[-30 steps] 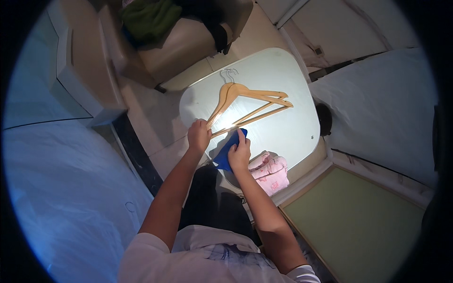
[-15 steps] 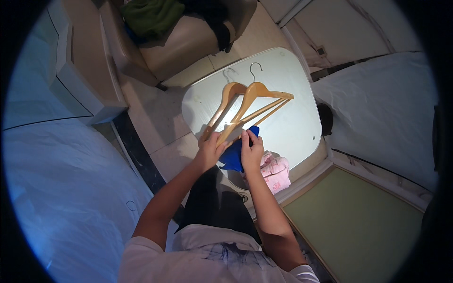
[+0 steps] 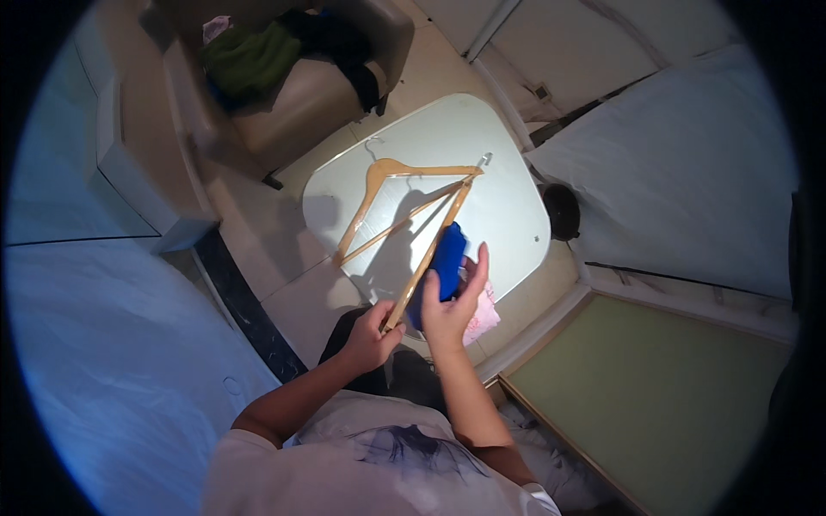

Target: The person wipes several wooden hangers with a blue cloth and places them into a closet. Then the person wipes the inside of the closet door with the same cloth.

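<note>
My left hand [image 3: 370,338] is closed around the lower end of a wooden clothes hanger [image 3: 422,273], which is turned edge-on and slants up over the table. Its hook points to the far right. Against the hanger's right side is a folded blue cloth [image 3: 450,256], lying between the thumb and fingers of my right hand [image 3: 452,316], which holds it loosely. A second wooden hanger [image 3: 379,179] with a metal hook lies flat on the white table [image 3: 508,206]. Partly hidden behind my right hand is a pink folded cloth [image 3: 484,318].
A tan armchair [image 3: 284,129] with green and dark clothes [image 3: 254,64] on it stands at the far left. A dark round object [image 3: 561,211] is beside the table's right edge. At the lower right lies a green framed panel [image 3: 654,396].
The two hangers have come apart: one now rests on the table, the other is turned edge-on in my left hand. My right hand's fingers have spread around the blue cloth. The view has shifted.
</note>
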The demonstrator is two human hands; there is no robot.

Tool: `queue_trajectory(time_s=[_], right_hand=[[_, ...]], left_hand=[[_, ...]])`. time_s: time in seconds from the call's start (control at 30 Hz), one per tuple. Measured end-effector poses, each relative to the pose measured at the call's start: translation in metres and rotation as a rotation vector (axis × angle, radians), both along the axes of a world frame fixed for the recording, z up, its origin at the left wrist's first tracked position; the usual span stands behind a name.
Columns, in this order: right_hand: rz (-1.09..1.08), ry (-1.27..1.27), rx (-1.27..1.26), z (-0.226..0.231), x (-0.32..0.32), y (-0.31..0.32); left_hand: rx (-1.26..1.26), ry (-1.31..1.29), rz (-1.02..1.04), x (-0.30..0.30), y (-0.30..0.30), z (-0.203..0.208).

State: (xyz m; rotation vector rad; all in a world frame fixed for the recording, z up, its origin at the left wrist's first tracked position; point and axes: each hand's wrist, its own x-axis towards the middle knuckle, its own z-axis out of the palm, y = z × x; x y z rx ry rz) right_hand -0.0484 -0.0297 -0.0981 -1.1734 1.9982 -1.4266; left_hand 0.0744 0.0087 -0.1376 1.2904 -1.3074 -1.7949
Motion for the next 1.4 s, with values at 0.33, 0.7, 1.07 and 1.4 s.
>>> queue_trajectory(time_s=[0.33, 0.7, 1.07, 1.4], right_hand=[[-0.043, -0.305, -0.05, 0.005, -0.012, 0.027], [-0.025, -0.038, 0.004, 0.058, -0.052, -0.012], [-0.058, 0.246, -0.033, 0.08, -0.033, 0.006], [-0.076, 0.233, 0.03, 0.097, -0.043, 0.008]], left_hand=[[-0.299, 0.051, -0.064, -0.029, 0.031, 0.036], [-0.662, -0.235, -0.119, -0.031, 0.049, 0.058], [-0.89, -0.386, -0.051, -0.034, 0.049, 0.072], [-0.907, -0.336, -0.029, -0.042, 0.058, 0.073]])
